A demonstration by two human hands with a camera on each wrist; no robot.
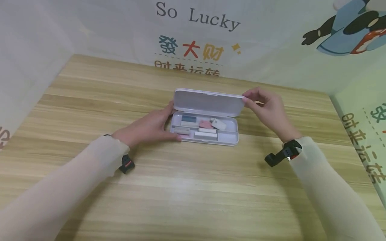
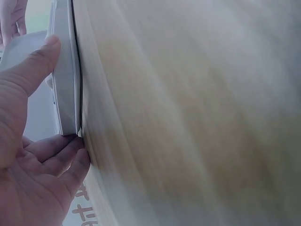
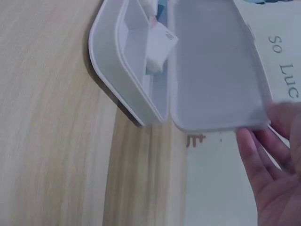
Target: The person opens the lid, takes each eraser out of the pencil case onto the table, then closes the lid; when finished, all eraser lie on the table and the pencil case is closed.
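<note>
A white plastic pencil case lies on the table with its hinged lid raised at the back. My left hand grips the case's left end, thumb along the front wall and fingers around the corner in the left wrist view. At the lid's upper right corner, my right hand pinches the edge between thumb and fingers. Inside the divided tray are several eraser-like blocks: a blue one, a pink one, a tilted white one and a long white one in front.
The wood-grain table extends around the case. Behind it hangs a pale printed cloth with lettering and a cartoon figure, and more cloth borders both sides. Each wrist wears a black strap with a small device.
</note>
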